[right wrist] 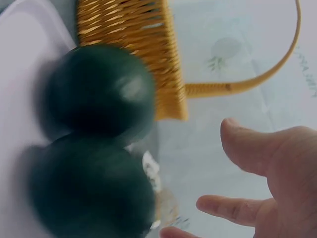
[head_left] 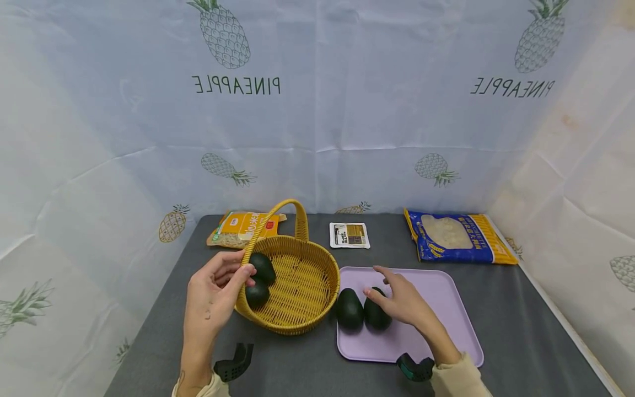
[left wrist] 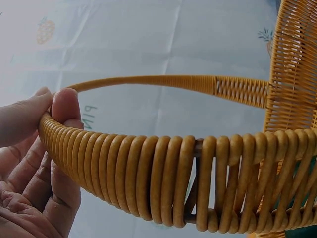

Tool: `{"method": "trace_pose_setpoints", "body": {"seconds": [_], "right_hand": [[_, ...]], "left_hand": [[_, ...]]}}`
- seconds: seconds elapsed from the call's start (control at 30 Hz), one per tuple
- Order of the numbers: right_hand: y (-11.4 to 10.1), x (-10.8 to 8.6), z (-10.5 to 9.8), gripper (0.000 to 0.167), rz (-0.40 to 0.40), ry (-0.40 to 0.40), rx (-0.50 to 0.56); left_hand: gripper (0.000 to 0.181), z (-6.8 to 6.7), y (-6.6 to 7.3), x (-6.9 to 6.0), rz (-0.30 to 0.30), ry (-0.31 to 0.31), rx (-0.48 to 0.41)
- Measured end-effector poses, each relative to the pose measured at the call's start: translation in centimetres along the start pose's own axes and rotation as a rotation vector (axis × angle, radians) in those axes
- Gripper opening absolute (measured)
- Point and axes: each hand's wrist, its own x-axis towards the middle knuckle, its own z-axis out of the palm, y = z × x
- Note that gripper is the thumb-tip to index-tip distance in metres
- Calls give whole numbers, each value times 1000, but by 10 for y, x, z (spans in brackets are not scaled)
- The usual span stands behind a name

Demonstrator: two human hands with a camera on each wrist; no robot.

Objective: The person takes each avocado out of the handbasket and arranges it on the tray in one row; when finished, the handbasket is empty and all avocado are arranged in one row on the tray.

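A yellow wicker basket (head_left: 297,286) stands on the dark table with two dark green avocados (head_left: 262,268) at its left side. My left hand (head_left: 213,292) grips the basket's handle (left wrist: 109,168) between thumb and fingers. On the lilac tray (head_left: 421,344), two more avocados (head_left: 350,310) lie side by side at its left edge. My right hand (head_left: 404,298) is over the right-hand one of these, fingers spread and holding nothing. In the right wrist view, a gap shows between the right hand (right wrist: 277,173) and the avocados (right wrist: 99,91).
Behind the basket lies an orange and yellow food packet (head_left: 238,229). A small white packet (head_left: 349,235) lies at the back middle, and a blue and yellow bag (head_left: 456,238) at the back right. Pineapple-printed cloth (head_left: 347,121) encloses the table's back and sides.
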Motion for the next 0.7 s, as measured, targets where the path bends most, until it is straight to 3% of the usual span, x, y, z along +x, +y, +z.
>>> {"method": "trace_pose_setpoints", "body": {"seconds": [0.23, 0.7], "right_hand": [[-34, 19, -7, 59, -111, 15, 20], [-96, 60, 9, 52, -251, -158, 68]], "left_hand": [[24, -1, -1, 0, -4, -1, -5], [24, -2, -4, 0, 21, -13, -5]]}}
